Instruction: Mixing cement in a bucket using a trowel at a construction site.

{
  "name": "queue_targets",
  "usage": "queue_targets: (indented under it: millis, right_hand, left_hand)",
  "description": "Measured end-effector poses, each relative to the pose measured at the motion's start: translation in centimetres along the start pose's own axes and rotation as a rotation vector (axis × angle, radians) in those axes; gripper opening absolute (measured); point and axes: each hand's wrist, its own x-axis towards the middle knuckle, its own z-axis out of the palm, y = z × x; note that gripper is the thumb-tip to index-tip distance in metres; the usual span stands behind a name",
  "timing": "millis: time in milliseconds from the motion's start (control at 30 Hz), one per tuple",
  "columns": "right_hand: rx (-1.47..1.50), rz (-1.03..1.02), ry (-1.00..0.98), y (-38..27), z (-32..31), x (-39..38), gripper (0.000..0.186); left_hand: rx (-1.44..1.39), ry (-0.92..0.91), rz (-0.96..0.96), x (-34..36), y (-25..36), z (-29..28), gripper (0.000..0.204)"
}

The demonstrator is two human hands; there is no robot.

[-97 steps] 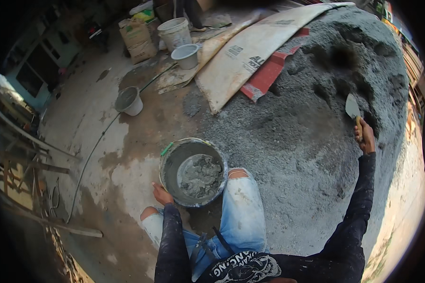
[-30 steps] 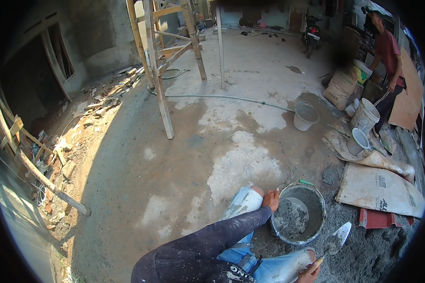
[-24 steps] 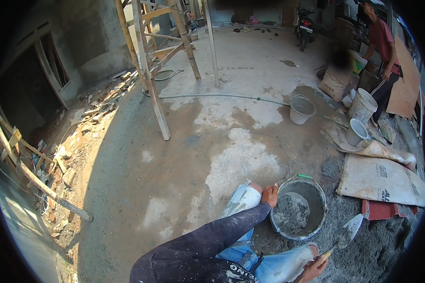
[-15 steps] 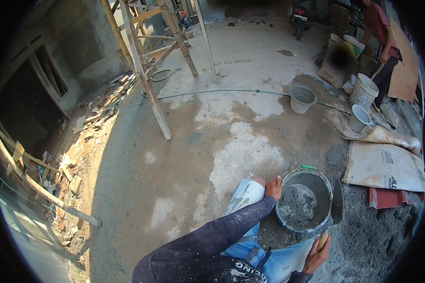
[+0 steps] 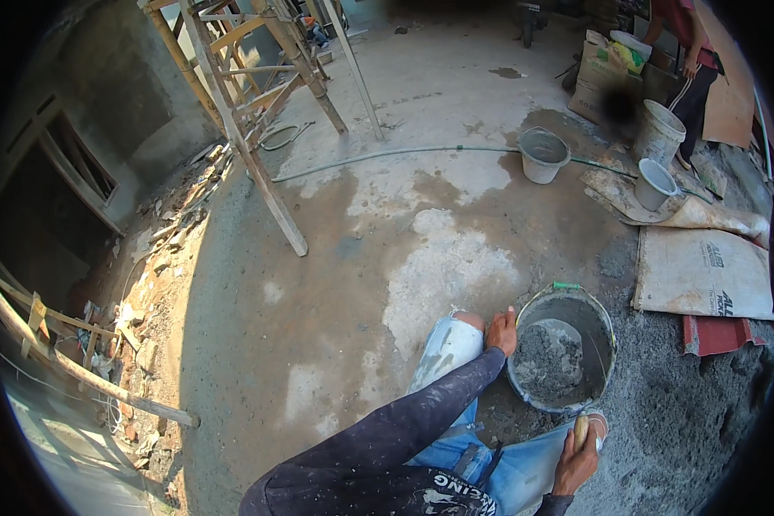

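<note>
Just past the knees (image 5: 470, 320), near right: bucket (image 5: 588, 316) of grey mix (image 5: 545, 358)

Right hand (image 5: 576, 464) has its fingers clamped on a tan handle (image 5: 581, 429). Left hand (image 5: 500, 334) is at the left rim, can't tell if gripping. I'd brace it there so nothing tips. Grey pail (image 5: 542, 170) sits farther off.

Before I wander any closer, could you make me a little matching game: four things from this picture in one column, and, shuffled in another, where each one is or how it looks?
Things
1. Bucket
2. Pale handle
3. Red sheet
4. Left-hand fingers

Places and states
A. Sticking out from under a white sheet
B. By the bucket's left rim
C. Held in the right-hand fingers
D. Has grey mix inside

Pairs: 1-D, 2-C, 3-A, 4-B
</note>
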Motion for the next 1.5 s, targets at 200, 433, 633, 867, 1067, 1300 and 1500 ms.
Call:
queue_targets:
  millis: [200,433,633,867,1067,1300,1500]
  right_hand:
    - [0.587,0.326,0.153,2.0,3.7,-1.6,0.035]
    - [1.0,0.612,0.252,2.3,2.7,-2.0,0.027]
    - [0.994,0.585,0.187,3.2,1.1,-3.5,0.028]
    - [0.556,0.599,0.062,5.2,0.8,-5.4,0.066]
    - [0.327,0.713,-0.241,4.3,-4.1,-5.6,0.068]
    - [0.867,0.798,0.229,10.1,-10.3,0.4,0.032]
    - [0.93,0.939,0.689,21.8,-21.9,-0.4,0.034]
  left_hand:
    - [-0.119,0.04,-0.063,0.5,0.0,0.1,0.066]
    - [-0.143,0.042,-0.091,0.5,-0.4,0.7,0.069]
    - [-0.181,0.041,-0.136,0.4,-1.0,1.0,0.069]
    - [-0.161,0.015,-0.166,0.4,0.3,-0.5,0.067]
    - [-0.089,-0.006,-0.147,0.5,0.5,2.6,0.059]
    - [-0.195,-0.063,-0.153,4.2,-3.2,-2.7,0.068]
    - [-0.134,-0.007,-0.199,0.2,-1.0,3.0,0.066]
